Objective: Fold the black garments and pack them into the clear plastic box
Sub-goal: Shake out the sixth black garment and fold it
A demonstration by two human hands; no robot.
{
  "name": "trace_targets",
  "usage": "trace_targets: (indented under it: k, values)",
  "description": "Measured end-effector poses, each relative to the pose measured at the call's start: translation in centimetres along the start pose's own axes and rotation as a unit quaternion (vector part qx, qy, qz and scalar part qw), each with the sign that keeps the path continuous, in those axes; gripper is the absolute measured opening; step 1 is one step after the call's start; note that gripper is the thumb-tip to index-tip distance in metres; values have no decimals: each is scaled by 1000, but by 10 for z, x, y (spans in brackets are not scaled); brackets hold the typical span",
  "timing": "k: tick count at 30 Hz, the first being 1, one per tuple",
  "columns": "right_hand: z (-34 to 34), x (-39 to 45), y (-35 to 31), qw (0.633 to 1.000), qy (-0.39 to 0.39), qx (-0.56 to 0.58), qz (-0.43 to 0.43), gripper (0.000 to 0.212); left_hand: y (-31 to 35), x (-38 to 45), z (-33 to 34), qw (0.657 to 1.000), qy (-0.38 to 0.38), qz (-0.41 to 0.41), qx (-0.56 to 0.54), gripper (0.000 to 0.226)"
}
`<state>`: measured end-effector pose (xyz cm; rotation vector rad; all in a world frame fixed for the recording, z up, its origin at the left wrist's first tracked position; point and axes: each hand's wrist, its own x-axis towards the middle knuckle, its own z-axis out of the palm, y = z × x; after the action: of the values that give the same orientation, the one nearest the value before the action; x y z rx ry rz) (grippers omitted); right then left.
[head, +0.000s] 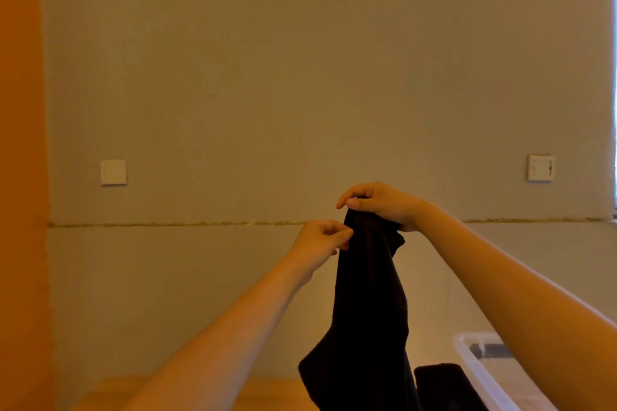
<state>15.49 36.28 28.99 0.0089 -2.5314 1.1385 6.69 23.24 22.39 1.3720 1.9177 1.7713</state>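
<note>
Black garment hangs in the air in front of the person, held up high so it can drop straight and lose its wrinkles. The right hand grips the top edge, with fingers curled over the cloth. The left hand, just at its 8 o'clock, pinches the side of the cloth with a narrow grip. The two hands are close together, likely to find the edge or corners before spreading the cloth out. The bottom of the garment hangs down toward the wooden surface at 6 o'clock.

A second black garment lies on the surface at about 5 o'clock, just beside the hanging one. The clear plastic box sits at 4 o'clock, partly hidden by the right arm. Something dark shows inside it, but it is too hard to tell what.

The folding looks like it is just starting, since the held cloth is not yet flat or folded. A wall with two switch plates is behind.
</note>
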Motion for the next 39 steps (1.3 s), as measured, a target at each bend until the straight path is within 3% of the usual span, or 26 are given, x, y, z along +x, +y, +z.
trace_targets:
  k: [6,9,12,15,19,24,26,28,29,32,35,39]
  values:
    - [-8,-3,7,998,-29,-47,22,10,-13,6,0,989,50,-52,-128,24]
    - [-16,-9,16,991,-59,-103,66,10,-12,10,-8,995,70,-46,-57,27]
    - [-17,-11,23,995,-29,-85,47,15,-5,13,-15,997,69,-19,30,27]
    - [-11,-8,23,994,-44,-93,35,27,1,14,-19,995,87,2,43,28]
    - [-17,-13,26,984,-51,-143,91,27,2,12,-35,994,87,8,65,26]
    - [12,-12,21,990,-128,-13,60,49,12,12,-32,992,66,13,107,26]
    - [30,-3,25,991,-121,31,39,29,18,12,-28,989,59,22,131,26]
    - [34,-1,28,997,-60,45,27,9,21,11,-33,987,55,20,150,26]
    - [30,-2,30,999,-25,41,26,9,20,9,-40,987,46,12,151,23]
    - [16,-5,36,999,8,-33,28,17,10,-1,-62,994,-54,-58,74,10]
    - [16,-5,39,999,-11,-19,29,21,-9,-12,-77,969,-212,-123,-4,50]
    - [10,-11,46,990,0,137,41,23,-44,-33,-91,906,-357,-223,32,77]
